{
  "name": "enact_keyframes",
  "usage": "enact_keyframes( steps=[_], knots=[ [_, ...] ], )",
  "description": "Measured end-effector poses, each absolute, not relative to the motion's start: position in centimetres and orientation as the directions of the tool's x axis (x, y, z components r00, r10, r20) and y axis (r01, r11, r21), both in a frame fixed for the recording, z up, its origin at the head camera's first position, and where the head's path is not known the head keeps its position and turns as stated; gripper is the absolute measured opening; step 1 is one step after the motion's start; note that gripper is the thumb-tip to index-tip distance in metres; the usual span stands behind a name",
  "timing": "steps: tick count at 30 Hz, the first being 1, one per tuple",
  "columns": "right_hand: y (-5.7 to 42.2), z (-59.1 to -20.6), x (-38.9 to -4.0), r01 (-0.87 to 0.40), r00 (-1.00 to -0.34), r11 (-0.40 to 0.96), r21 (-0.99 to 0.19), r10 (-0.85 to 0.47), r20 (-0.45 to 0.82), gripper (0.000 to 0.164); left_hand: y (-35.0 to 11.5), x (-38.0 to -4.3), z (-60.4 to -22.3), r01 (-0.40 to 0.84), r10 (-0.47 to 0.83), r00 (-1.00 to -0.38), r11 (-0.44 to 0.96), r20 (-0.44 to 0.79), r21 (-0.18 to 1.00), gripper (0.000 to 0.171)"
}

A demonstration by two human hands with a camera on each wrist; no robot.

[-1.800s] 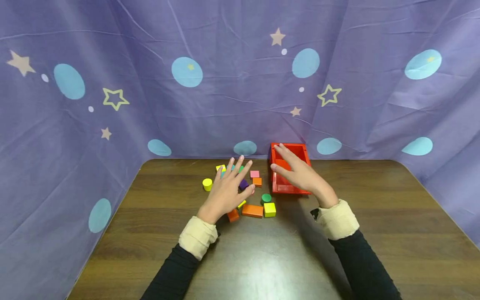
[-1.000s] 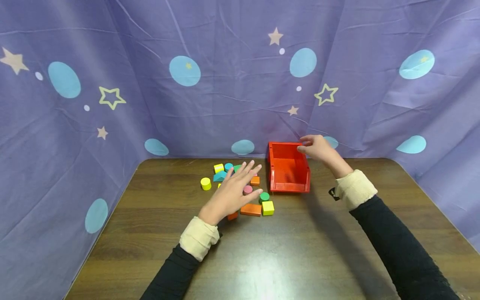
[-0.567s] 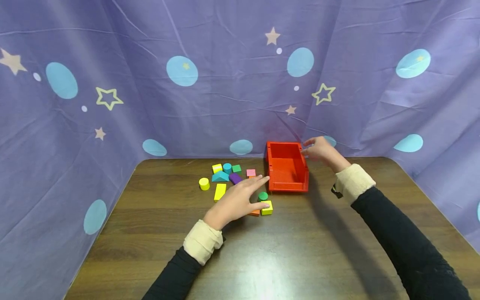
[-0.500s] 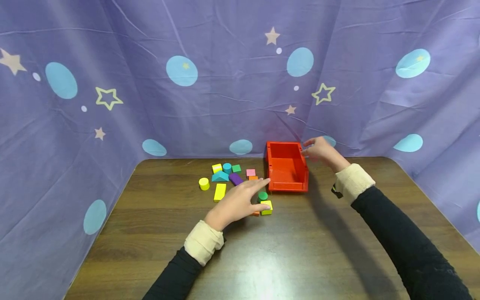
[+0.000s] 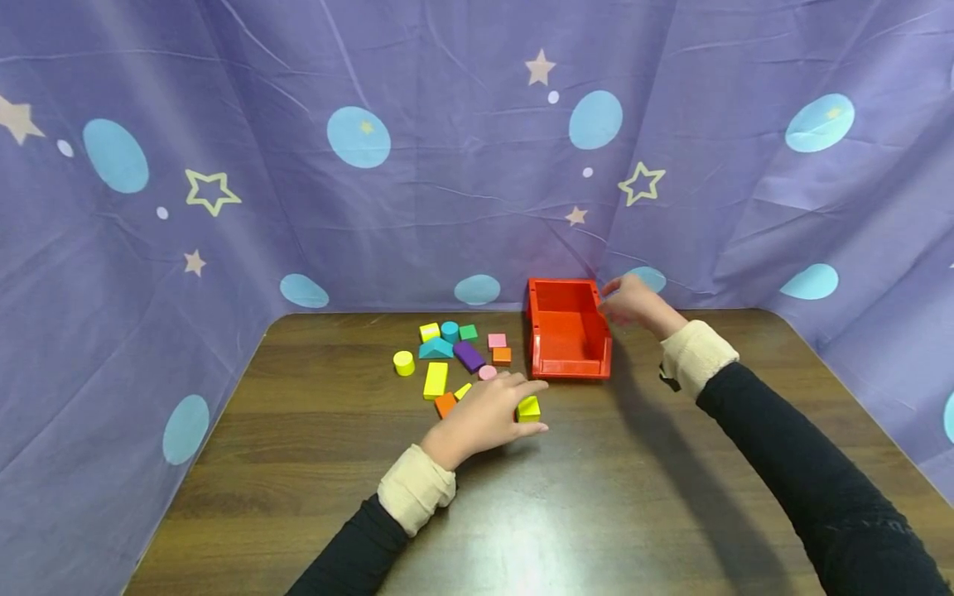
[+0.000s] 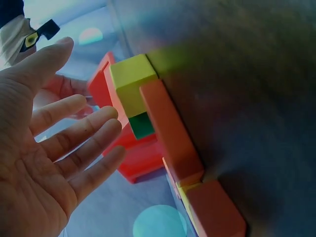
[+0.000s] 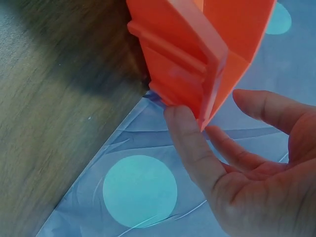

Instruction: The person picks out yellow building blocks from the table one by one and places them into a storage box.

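Observation:
In the head view my left hand (image 5: 488, 418) reaches over the front blocks, beside a yellow cube (image 5: 528, 408). Its fingers are spread and nearly straight in the left wrist view, with the cube just beyond the fingertips and nothing held. Next to the cube there stand a green block (image 6: 141, 126) and a long orange block (image 6: 170, 131); the hand hides both in the head view. At the rear right corner of a red bin (image 5: 572, 369) is my right hand (image 5: 629, 300). One fingertip appears to touch the bin's side in the right wrist view, while the thumb stands apart.
Left of the bin lie several toy blocks: a purple block (image 5: 469, 357), a blue triangle (image 5: 436, 348), a yellow slab (image 5: 436, 381), a yellow cylinder (image 5: 403, 362) and a pink block (image 5: 497, 340). A purple patterned curtain (image 5: 425, 223) hangs behind the wooden table (image 5: 313, 480).
My left hand has shifted right and nearer, uncovering the blocks behind it. From over the bin, my right hand has gone to its rear right corner and stayed there.

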State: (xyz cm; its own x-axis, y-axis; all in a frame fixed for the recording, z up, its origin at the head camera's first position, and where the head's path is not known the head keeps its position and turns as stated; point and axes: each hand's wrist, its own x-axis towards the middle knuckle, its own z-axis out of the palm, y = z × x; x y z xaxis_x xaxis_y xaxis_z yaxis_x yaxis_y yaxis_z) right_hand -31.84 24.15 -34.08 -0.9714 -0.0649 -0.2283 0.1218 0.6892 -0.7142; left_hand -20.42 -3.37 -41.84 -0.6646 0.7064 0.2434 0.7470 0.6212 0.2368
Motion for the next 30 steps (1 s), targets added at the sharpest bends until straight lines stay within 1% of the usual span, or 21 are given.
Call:
enact_keyframes(
  steps=[5,9,12,14,16,19,24,28,30],
  knots=[
    [23.9,-34.6,-32.2,0.114,-0.970,0.705,-0.700,-0.074,-0.231,0.047,-3.3,-20.4,-42.0,0.739,0.704,-0.674,0.639,0.224,0.212,0.060],
    [24.0,-35.0,-32.5,0.124,-0.967,0.703,-0.700,-0.072,-0.243,0.047,-3.4,-20.4,-42.2,0.740,0.702,-0.673,0.640,0.232,0.206,0.057],
    [24.0,-35.0,-32.6,0.162,-0.961,0.666,-0.728,-0.063,-0.271,0.035,-3.4,-20.4,-42.2,0.742,0.698,-0.670,0.639,0.252,0.203,0.053],
    [24.0,-35.1,-32.8,0.208,-0.950,0.611,-0.764,-0.061,-0.307,0.022,-3.4,-20.5,-42.3,0.745,0.697,-0.666,0.638,0.265,0.194,0.051],
    [24.2,-35.0,-33.0,0.260,-0.935,0.552,-0.792,-0.060,-0.349,0.012,-3.3,-20.5,-42.4,0.752,0.701,-0.657,0.632,0.278,0.185,0.048],
    [24.6,-35.0,-33.4,0.323,-0.910,0.496,-0.806,-0.071,-0.408,0.005,-3.2,-20.4,-42.6,0.760,0.706,-0.647,0.625,0.287,0.177,0.045],
    [25.3,-35.4,-34.2,0.371,-0.881,0.474,-0.798,-0.091,-0.463,0.010,-3.0,-20.3,-42.8,0.768,0.714,-0.638,0.617,0.289,0.170,0.041],
    [26.1,-36.6,-35.3,0.365,-0.876,0.466,-0.806,-0.121,-0.467,0.005,-3.0,-20.2,-42.8,0.774,0.717,-0.629,0.613,0.299,0.160,0.039],
    [26.7,-37.5,-36.3,0.363,-0.869,0.437,-0.823,-0.159,-0.468,0.004,-3.0,-20.1,-42.8,0.773,0.717,-0.630,0.615,0.299,0.155,0.038]
  ],
)
